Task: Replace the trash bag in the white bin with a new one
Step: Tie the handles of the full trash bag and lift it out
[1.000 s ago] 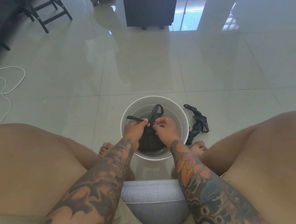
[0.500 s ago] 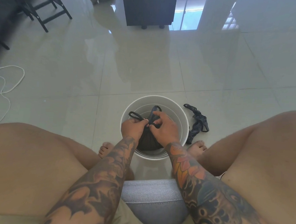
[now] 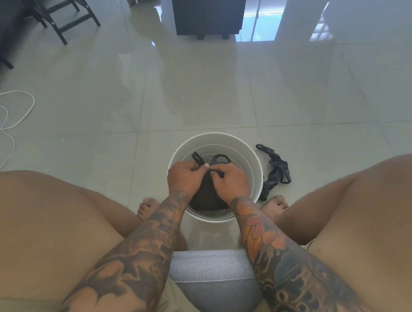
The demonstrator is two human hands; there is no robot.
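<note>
Down between your knees, the white bin (image 3: pixel 217 142) stands on the tiled floor, and the black trash bag (image 3: pixel 208 197) sits inside it, its body sunk low against the near wall. Your left hand (image 3: pixel 183 176) has its fingers (image 3: pixel 200 168) curled round one handle loop (image 3: pixel 197 158) of the bag, and your right hand (image 3: pixel 231 182) pinches the other loop (image 3: pixel 220 158) just beside it; both grips meet over the bag's mouth.

Expect thin, soft film that crumples and stretches. It looks lightly loaded, since it hangs slack and small, though what is inside cannot be seen. The loops are the sensible place to hold: they gather the mouth shut and take the pull without tearing the body. Film like this can slip through dry fingers, so keep the loops wrapped rather than merely pinched when you lift.

Just right of the bin, a second black bag (image 3: pixel 275 171) lies crumpled on the floor, probably the replacement; it should be equally limp and will need shaking open.

No brand, label or writing can be read on the bin or either bag.
</note>
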